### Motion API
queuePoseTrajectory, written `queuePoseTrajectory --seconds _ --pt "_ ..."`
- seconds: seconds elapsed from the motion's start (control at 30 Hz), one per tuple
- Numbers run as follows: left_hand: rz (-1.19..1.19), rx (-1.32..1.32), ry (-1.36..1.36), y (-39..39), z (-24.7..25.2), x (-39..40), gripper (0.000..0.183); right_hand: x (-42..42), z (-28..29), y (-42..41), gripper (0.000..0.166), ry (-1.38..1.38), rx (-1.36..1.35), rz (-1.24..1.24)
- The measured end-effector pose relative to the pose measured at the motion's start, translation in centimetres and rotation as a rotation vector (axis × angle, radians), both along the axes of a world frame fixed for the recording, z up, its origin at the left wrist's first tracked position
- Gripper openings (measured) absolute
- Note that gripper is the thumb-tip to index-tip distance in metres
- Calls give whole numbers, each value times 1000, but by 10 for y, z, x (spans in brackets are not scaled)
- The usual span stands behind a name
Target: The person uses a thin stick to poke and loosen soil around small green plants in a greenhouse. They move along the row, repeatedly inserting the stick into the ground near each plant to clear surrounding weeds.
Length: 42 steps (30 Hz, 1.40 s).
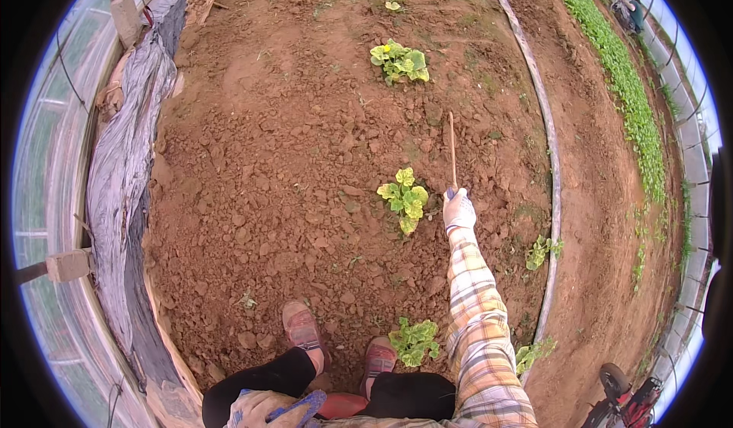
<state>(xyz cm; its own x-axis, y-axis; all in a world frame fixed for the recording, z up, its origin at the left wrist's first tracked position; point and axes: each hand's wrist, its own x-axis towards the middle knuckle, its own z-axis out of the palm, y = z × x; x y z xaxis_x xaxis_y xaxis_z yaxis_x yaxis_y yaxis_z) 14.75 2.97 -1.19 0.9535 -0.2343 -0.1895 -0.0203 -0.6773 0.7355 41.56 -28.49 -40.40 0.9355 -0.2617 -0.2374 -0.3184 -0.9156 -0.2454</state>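
Note:
My right hand (460, 209), in a white work glove, is stretched forward and grips a thin wooden stick (452, 147). The stick points away from me over the reddish-brown soil. Just left of that hand grows a yellow-green leafy plant (405, 198). My left hand (275, 409), in a white glove with blue patches, lies low by my left knee at the bottom edge. Its fingers are partly cut off, and whether it holds anything cannot be told. Near my right shoe (379, 362) stands another leafy plant (414, 341).
A pale hose (552, 141) runs along the right, with small plants beside it. Further right lie a green crop row (621, 90) and a crouching person (633, 14). Crumpled grey plastic sheeting (129, 141) and concrete blocks (67, 266) line the left wall. A wheeled object (615, 382) stands lower right.

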Motion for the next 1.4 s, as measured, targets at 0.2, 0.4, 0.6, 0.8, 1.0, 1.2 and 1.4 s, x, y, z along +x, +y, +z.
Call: queuePoseTrajectory --seconds 0.2,0.4,0.6,0.8,1.0,1.2,1.4 --pt "-45 -15 -7 4 1 -4 42 -100 8 -30 37 120 -88 39" --pt "-75 -12 -10 9 -6 -8 44 -23 43 -23 35 -108 -151 -77" --pt "-38 4 -47 13 -9 -9 44 69 50 80 38 -48 18 37" --pt "-13 -7 1 13 -6 -3 43 50 36 147 36 109 89 -16" --pt "-16 -51 -39 9 -1 -5 43 -3 56 116 33 129 19 251" --pt "-77 -185 -85 12 -3 -9 44 -47 67 78 38 192 -36 338" --pt "-114 -86 2 24 -20 -35 43 20 64 92 38 -18 -2 96"
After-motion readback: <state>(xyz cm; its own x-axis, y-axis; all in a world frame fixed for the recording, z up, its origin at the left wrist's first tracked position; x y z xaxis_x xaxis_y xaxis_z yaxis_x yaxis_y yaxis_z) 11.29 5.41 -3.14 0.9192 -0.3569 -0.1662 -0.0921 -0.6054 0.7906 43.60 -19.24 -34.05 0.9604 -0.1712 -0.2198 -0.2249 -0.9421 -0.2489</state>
